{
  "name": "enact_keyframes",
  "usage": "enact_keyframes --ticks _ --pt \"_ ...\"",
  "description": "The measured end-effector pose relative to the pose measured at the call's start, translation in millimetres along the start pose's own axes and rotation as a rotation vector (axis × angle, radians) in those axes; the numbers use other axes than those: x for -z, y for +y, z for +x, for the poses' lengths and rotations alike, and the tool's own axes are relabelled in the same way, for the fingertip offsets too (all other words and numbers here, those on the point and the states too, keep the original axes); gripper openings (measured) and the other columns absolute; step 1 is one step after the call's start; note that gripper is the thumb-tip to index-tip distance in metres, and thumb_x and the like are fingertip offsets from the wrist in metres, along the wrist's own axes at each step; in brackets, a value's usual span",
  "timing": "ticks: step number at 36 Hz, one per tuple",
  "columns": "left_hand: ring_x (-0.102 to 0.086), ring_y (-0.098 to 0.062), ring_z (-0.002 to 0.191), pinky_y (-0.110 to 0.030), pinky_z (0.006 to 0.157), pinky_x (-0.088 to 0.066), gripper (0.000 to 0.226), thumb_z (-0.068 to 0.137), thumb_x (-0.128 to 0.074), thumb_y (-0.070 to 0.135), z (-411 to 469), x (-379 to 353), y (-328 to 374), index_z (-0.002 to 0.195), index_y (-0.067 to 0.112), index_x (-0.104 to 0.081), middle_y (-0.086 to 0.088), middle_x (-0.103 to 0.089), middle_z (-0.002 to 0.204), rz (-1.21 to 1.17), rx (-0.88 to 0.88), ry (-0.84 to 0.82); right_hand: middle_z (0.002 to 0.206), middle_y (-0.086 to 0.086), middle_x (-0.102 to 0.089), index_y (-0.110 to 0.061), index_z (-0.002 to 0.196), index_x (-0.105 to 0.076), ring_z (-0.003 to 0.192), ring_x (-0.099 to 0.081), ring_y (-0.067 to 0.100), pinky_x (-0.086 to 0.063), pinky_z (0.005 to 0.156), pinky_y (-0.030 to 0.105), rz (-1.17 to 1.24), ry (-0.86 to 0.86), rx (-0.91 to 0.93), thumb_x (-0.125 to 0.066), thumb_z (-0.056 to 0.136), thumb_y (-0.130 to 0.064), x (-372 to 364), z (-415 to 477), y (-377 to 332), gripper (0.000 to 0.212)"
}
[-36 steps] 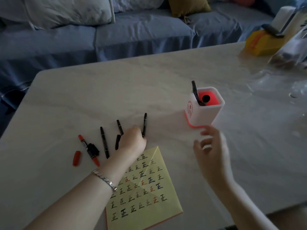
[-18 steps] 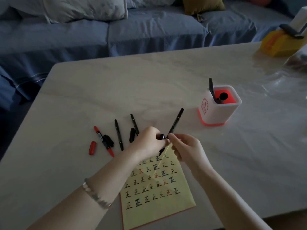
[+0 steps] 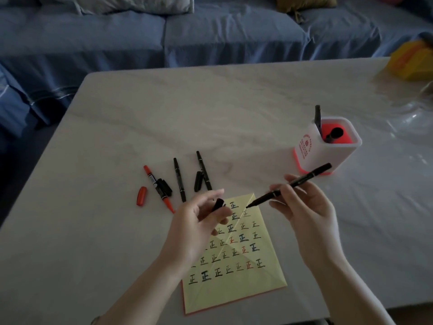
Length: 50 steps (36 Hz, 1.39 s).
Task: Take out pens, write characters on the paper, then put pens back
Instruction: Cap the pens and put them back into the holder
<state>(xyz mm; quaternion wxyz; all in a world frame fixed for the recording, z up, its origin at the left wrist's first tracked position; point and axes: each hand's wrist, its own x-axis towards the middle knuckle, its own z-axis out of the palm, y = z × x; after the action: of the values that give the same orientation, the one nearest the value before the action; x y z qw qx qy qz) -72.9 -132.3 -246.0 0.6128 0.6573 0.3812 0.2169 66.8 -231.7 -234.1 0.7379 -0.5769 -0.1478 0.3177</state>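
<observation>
My right hand (image 3: 307, 207) holds an uncapped black pen (image 3: 293, 184), its tip hanging just above the top of the yellow paper (image 3: 234, 285), which is filled with written characters. In my left hand (image 3: 199, 221), over the paper's upper left, is the pen's black cap (image 3: 218, 204). On the table left of the paper lie a red marker (image 3: 157, 187), its red cap (image 3: 141, 195), two black pens (image 3: 179, 179) (image 3: 203, 170) and a loose black cap (image 3: 198, 181). The white and red pen holder (image 3: 328, 148) stands at the right with pens inside.
The pale marble table (image 3: 210, 113) reaches to a blue sofa (image 3: 210, 31) behind it. A yellow object (image 3: 412, 62) and clear plastic (image 3: 417, 109) sit at the table's far right. The table's near edge runs just below the paper.
My left hand picked a black pen off the table and my right hand came over to it. The hands then pulled apart: the pen is in my right hand, its cap in my left.
</observation>
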Motion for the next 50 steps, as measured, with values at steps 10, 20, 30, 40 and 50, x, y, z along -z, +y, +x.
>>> enact_keyframes --ticks 10,20,30,40,50 --pt "-0.066 -0.02 0.073 -0.02 0.057 -0.05 0.024 0.063 -0.068 0.025 -15 -9 5 0.079 0.012 -0.058 -0.001 -0.073 0.079 -0.145 -0.043 -0.032 0.078 0.011 -0.071 -0.009 0.094 -0.056 0.079 -0.069 0.026 -0.056 0.072 0.03 0.092 -0.04 0.097 -0.062 0.065 -0.022 -9 -22 -6 0.032" --pt "-0.065 -0.018 0.069 -0.018 0.058 -0.048 0.012 0.074 -0.072 0.009 -18 -10 5 0.08 0.015 -0.064 -0.003 -0.071 0.077 -0.115 -0.07 -0.029 0.079 0.01 -0.072 -0.007 0.095 -0.056 0.08 -0.07 0.026 -0.056 0.073 0.03 0.026 -0.031 0.11 -0.062 0.065 -0.024 -7 -25 -5 0.035" --pt "-0.058 -0.001 0.061 -0.01 0.057 -0.041 0.012 0.075 -0.071 0.009 -22 -12 8 0.084 0.015 -0.065 0.012 -0.065 0.067 -0.068 -0.091 -0.049 0.084 0.006 -0.07 -0.009 0.105 -0.055 0.079 -0.069 0.027 -0.056 0.07 0.03 0.015 -0.063 0.143 -0.065 0.066 -0.025 -7 -31 0 0.043" --pt "-0.05 0.001 0.052 -0.007 0.05 -0.035 0.009 0.08 -0.066 0.014 -29 -16 9 0.083 0.022 -0.063 0.012 -0.062 0.064 -0.027 -0.117 -0.062 0.093 0.005 -0.07 -0.038 0.135 -0.021 0.063 -0.068 0.019 -0.057 0.061 0.028 -0.09 -0.043 0.237 -0.064 0.067 -0.008 -9 -32 -2 0.085" --pt "-0.055 -0.001 0.061 -0.008 0.058 -0.039 0.012 0.079 -0.058 0.033 -36 -25 10 0.084 0.022 -0.056 0.019 -0.06 0.068 0.008 -0.284 0.022 0.078 0.016 -0.071 -0.033 0.131 -0.034 0.069 -0.068 0.026 -0.056 0.064 0.028 0.064 -0.01 0.121 -0.064 0.065 -0.024 -24 -38 9 0.073"
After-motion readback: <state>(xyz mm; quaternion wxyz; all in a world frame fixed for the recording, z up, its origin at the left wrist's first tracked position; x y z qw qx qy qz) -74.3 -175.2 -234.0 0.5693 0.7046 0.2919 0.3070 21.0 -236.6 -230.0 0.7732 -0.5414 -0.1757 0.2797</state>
